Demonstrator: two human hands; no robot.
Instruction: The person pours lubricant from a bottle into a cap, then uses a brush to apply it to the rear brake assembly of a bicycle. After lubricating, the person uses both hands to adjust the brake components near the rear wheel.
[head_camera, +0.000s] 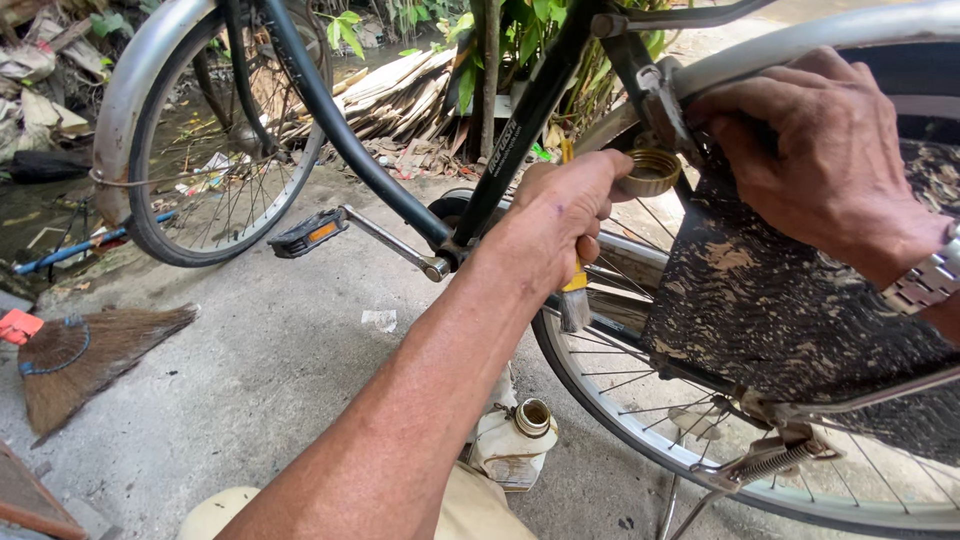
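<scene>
A small paintbrush (574, 295) with a yellow handle hangs bristles-down from the clenched left hand (560, 215), which also pinches a brass-coloured cap (651, 172) at its fingertips. Just beyond the cap, the right hand (825, 155) is closed over the bicycle (520, 110) frame near the rear mudguard, above a dark, flaking skirt guard (790, 300). Below the left forearm an open whitish bottle (515, 440) with a brass neck stands on the concrete floor (280, 380). Behind the left hand runs the black frame tube with a pale label; left of it are the pedal (305, 233), the front wheel (190, 140) and a broom (90, 355).
</scene>
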